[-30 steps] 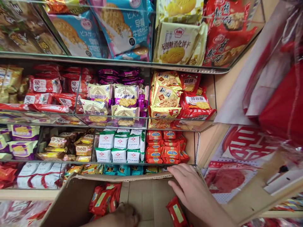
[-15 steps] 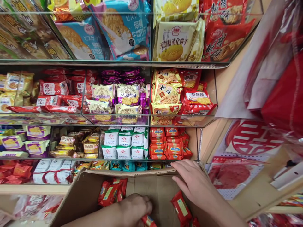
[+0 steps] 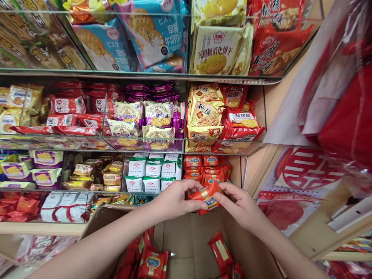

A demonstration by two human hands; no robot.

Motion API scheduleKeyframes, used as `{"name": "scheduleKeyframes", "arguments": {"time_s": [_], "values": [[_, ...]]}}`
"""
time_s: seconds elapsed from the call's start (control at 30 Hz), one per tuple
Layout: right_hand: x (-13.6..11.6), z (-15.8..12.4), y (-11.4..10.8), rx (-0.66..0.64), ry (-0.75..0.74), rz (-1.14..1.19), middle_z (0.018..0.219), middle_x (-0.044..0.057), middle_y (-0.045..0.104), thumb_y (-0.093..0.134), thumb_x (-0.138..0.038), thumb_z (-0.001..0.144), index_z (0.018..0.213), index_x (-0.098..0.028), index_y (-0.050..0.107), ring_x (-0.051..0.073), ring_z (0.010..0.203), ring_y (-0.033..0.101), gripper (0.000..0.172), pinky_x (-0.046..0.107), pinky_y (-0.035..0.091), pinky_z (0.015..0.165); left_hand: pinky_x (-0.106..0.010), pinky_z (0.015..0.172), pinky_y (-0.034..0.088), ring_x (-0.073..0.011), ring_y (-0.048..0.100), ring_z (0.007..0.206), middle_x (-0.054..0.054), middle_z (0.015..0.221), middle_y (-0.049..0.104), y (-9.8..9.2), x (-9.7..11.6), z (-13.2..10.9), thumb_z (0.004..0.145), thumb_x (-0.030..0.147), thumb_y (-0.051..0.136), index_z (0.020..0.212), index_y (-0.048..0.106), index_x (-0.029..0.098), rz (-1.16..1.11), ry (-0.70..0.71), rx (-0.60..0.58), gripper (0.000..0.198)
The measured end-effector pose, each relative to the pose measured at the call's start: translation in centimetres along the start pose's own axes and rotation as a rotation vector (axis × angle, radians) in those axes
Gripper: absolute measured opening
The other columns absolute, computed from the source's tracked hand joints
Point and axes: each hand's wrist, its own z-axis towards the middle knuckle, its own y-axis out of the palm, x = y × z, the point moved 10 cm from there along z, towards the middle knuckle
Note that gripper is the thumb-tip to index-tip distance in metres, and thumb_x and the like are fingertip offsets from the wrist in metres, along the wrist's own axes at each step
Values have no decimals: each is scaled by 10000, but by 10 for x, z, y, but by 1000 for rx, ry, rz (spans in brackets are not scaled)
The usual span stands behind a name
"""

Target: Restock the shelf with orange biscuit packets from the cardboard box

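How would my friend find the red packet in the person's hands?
Find the open cardboard box in front of the shelves. Above it, the left hand and right hand hold a small red packet with a gold band. Other red packets lie in the box or sit stacked behind; only this one is held.

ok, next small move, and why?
I'd probably ease the held red packet forward to the red stack on the shelf: the left hand and right hand both grip it, and the stacked packets look alike.
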Motion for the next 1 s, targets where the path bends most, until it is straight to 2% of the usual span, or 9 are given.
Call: {"name": "scheduleKeyframes", "arguments": {"time_s": [0.07, 0.2, 0.43, 0.53, 0.63, 0.73, 0.8, 0.9, 1.0], "values": [[4, 8, -1, 28, 47, 62, 638, -17, 563, 502, -434, 790, 791, -178, 559, 110, 578, 515, 262, 209, 410, 530, -227, 659, 398, -101, 504, 688, 18, 763, 564, -1, -12, 9, 642, 279, 686, 949, 538, 157, -197, -28, 5, 361], [16, 14, -3, 110, 140, 210, 596, -18, 554, 509, -446, 780, 698, -173, 509, 106, 550, 513, 285, 210, 413, 520, -235, 575, 435, -89, 527, 598, 13, 743, 582, 5, -38, 16, 597, 272, 728, 1027, 462, 154, -545, -126, -20, 519], [21, -2, 6, 115, 207, 222, 678, 18, 610, 497, -448, 787, 751, -184, 519, 143, 596, 588, 268, 250, 487, 574, -202, 569, 417, -77, 529, 627, 14, 738, 585, 15, -52, 4, 597, 206, 738, 1014, 481, 155, -696, -156, -9, 493], [22, -5, 3, 147, 167, 99, 684, 15, 616, 474, -420, 812, 911, -195, 516, 150, 650, 598, 250, 256, 488, 615, -206, 603, 398, -89, 540, 672, 37, 679, 545, 12, -57, 1, 611, 195, 730, 1012, 485, 157, -712, -165, 55, 471], [20, -8, -3, 214, 88, 5, 886, 58, 637, 458, -377, 829, 1143, -216, 414, 146, 712, 611, 356, 276, 496, 671, -213, 614, 383, -99, 550, 682, 50, 647, 519, 6, -62, 0, 611, 199, 731, 1004, 483, 156, -721, -190, 128, 467], [6, -9, -2, 196, -37, -140, 1232, 117, 481, 511, -366, 798, 1162, -236, 438, 168, 853, 607, 394, 293, 503, 716, -196, 560, 356, -83, 536, 620, 44, 655, 539, 3, -65, -1, 611, 216, 727, 1022, 473, 160, -718, -228, 160, 487], [-5, -9, 5, 135, -136, -290, 1319, 109, 395, 560, -359, 766, 1121, -240, 493, 211, 1008, 553, 381, 323, 490, 786, -183, 519, 334, -56, 500, 545, 41, 654, 556, 3, -66, -2, 606, 221, 727, 1026, 469, 161, -702, -265, 163, 496], [-16, -10, 11, 118, -238, -431, 1269, 94, 463, 551, -307, 782, 1046, -218, 543, 213, 1119, 481, 279, 351, 438, 893, -169, 470, 311, -33, 449, 480, 40, 640, 561, 4, -65, -3, 608, 220, 720, 1022, 471, 155, -655, -303, 155, 487], [-17, -8, 9, 168, -276, -443, 1114, 92, 581, 540, -281, 795, 966, -187, 569, 187, 1038, 540, 197, 328, 446, 880, -173, 487, 365, -50, 496, 533, 27, 689, 566, 6, -60, -2, 655, 265, 688, 1012, 476, 166, -662, -286, 140, 427]]}}
